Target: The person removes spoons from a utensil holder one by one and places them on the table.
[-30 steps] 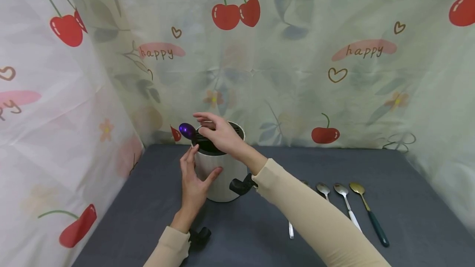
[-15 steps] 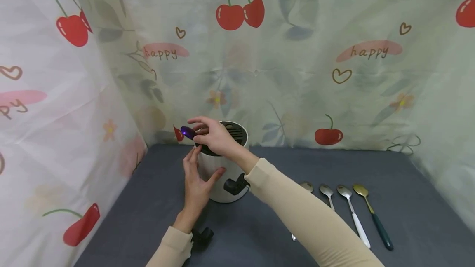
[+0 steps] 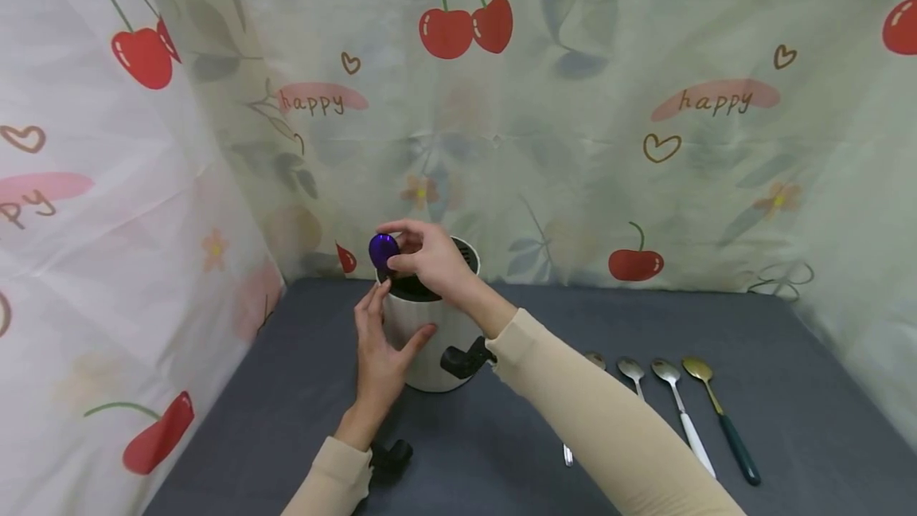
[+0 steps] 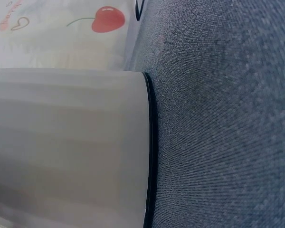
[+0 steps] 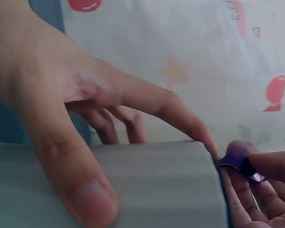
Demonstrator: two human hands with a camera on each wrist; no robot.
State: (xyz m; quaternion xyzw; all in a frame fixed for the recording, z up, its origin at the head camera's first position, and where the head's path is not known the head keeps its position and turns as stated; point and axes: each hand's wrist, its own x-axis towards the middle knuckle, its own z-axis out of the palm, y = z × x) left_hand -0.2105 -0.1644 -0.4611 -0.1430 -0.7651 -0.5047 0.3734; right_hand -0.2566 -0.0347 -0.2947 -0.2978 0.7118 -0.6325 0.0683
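A purple spoon (image 3: 384,249) stands at the left rim of a white round utensil holder (image 3: 433,349), its bowl up and its handle hidden. My right hand (image 3: 438,263) pinches it near the bowl between thumb and fingers; the right wrist view also shows the spoon (image 5: 238,156) and this hand (image 5: 270,190). With thumb in front and fingers along the left side, my left hand (image 3: 380,357) grips the holder. In the right wrist view the left hand (image 5: 47,90) spans the holder's wall (image 5: 156,180). Only the wall (image 4: 71,147) and base fill the left wrist view.
Several spoons lie in a row at right on the dark grey cloth (image 3: 530,420), among them a gold one with a green handle (image 3: 734,448) and one with a white handle (image 3: 696,444). My right forearm partly covers them. A cherry-print curtain (image 3: 559,181) stands behind.
My right hand first moved left and down to the purple spoon's bowl, then came back up and right with it. The bowl has turned more upright. The left hand keeps its hold.
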